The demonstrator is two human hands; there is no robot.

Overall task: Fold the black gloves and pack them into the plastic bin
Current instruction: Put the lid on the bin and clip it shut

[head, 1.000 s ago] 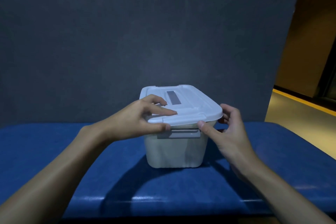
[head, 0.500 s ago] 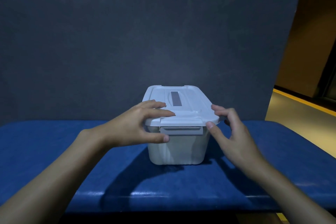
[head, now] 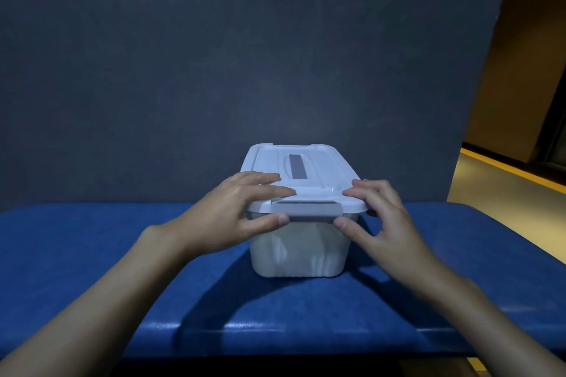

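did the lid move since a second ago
Yes. The lid came down against the bin: it sat skewed and raised, now it lies square on the rim.

Blue padded bench (head: 92, 254), plastic bin (head: 298, 251) on top.

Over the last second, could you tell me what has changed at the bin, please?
The lid, tilted a second ago, now sits level on the plastic bin. The right hand came round from the right corner to the near edge; both it and the left hand pinch the lid, thumbs at the grey latch. The bin stayed on the blue table.
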